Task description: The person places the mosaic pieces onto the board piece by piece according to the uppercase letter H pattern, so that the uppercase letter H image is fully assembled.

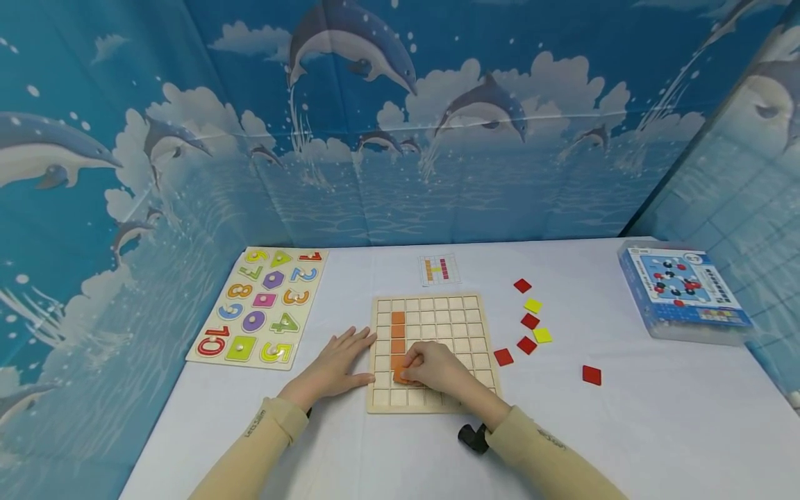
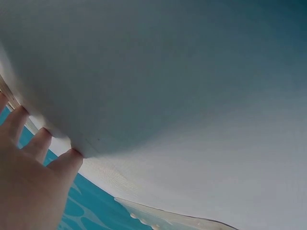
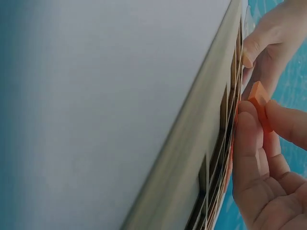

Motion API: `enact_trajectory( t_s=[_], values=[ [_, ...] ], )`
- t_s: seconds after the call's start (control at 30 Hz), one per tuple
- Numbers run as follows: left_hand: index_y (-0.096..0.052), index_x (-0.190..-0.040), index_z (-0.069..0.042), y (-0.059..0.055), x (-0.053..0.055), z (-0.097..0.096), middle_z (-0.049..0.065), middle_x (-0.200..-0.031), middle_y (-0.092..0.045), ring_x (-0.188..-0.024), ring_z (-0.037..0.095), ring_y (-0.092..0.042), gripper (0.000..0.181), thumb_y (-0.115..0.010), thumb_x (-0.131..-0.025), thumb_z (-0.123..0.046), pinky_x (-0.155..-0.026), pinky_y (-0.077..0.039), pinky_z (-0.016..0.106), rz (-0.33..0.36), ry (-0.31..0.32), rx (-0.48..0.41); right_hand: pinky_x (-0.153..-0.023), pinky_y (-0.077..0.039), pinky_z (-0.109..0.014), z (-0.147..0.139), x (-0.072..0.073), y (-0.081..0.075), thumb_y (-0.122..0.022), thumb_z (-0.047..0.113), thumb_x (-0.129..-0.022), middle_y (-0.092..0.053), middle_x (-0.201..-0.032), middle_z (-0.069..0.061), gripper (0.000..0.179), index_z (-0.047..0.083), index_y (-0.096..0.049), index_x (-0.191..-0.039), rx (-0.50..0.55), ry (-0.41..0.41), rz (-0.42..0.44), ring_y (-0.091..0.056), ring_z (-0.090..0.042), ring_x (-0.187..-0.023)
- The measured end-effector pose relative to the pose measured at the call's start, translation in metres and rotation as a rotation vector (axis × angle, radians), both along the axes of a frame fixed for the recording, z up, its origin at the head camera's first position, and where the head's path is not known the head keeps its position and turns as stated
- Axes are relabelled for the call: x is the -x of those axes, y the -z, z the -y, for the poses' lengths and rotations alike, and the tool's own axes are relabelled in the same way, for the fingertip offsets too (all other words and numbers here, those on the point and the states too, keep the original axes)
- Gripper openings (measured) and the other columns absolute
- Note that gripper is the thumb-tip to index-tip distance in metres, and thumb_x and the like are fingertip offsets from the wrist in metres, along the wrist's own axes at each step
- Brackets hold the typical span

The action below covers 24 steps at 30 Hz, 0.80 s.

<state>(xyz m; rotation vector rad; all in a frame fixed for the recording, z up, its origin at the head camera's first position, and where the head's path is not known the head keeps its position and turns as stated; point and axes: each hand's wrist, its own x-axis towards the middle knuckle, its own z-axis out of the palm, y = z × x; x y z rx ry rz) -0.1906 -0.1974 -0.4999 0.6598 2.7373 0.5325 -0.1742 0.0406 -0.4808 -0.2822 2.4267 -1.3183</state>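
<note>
A wooden grid board lies on the white table. Several orange square tiles fill cells in one column toward its left side. My right hand pinches another orange tile between thumb and fingers, tilted over the lower end of that column. In the head view, part of this tile is hidden by the fingers. My left hand is spread flat beside the board, its fingertips and thumb at the left edge. The left wrist view shows the same hand with straight fingers against the white surface.
Several red tiles and two yellow tiles lie scattered right of the board. Behind it is a pattern card. A number puzzle board lies at left, a boxed set at right. A dolphin curtain hangs behind.
</note>
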Motion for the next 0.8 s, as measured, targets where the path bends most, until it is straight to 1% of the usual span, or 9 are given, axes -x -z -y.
enact_trajectory(
  t_s=[0.17,0.33,0.5,0.67,0.8],
  values=[
    [-0.036,-0.153,-0.015,0.000,0.000,0.000,0.007,-0.162,-0.029,-0.152,0.035,-0.018,0.077,-0.069,-0.090,-0.044,-0.123,-0.014,0.059,0.000,-0.002,-0.011,-0.053,-0.042,-0.020,0.005,0.001,0.002,-0.077,0.011,-0.083,-0.060,-0.069,0.001,0.010,0.009,-0.067,-0.084,-0.036,-0.015,-0.017,-0.053,-0.009,-0.060],
    [-0.035,-0.154,-0.016,-0.002,0.000,0.000,0.007,-0.162,-0.028,-0.152,0.034,-0.018,0.077,-0.068,-0.090,-0.043,-0.124,-0.014,0.058,0.006,-0.001,-0.003,-0.053,-0.041,-0.021,0.008,0.000,0.002,-0.077,0.010,-0.082,-0.059,-0.068,0.002,0.011,0.010,-0.066,-0.082,-0.049,-0.027,-0.025,-0.052,-0.010,-0.059],
    [-0.036,-0.153,-0.015,-0.002,-0.001,0.000,0.008,-0.162,-0.029,-0.152,0.035,-0.018,0.077,-0.069,-0.090,-0.043,-0.123,-0.014,0.058,0.002,0.000,-0.008,-0.052,-0.040,-0.021,0.011,-0.001,0.003,-0.076,0.010,-0.083,-0.059,-0.068,0.003,0.011,0.011,-0.065,-0.079,-0.076,-0.050,-0.059,-0.050,-0.010,-0.059],
    [-0.036,-0.153,-0.015,-0.001,-0.001,0.000,0.008,-0.162,-0.029,-0.152,0.034,-0.018,0.077,-0.069,-0.090,-0.043,-0.123,-0.014,0.059,0.001,-0.002,-0.007,-0.053,-0.040,-0.022,0.012,-0.002,0.004,-0.076,0.011,-0.083,-0.059,-0.069,0.003,0.011,0.012,-0.066,-0.080,-0.112,-0.048,-0.078,-0.050,-0.011,-0.060],
    [-0.035,-0.154,-0.016,-0.001,0.000,0.000,0.007,-0.162,-0.029,-0.152,0.034,-0.018,0.077,-0.069,-0.090,-0.043,-0.123,-0.014,0.058,0.005,-0.001,-0.007,-0.052,-0.040,-0.021,0.013,-0.002,0.003,-0.076,0.011,-0.084,-0.059,-0.069,0.003,0.011,0.012,-0.066,-0.080,-0.116,-0.042,-0.077,-0.050,-0.011,-0.060]
  ],
)
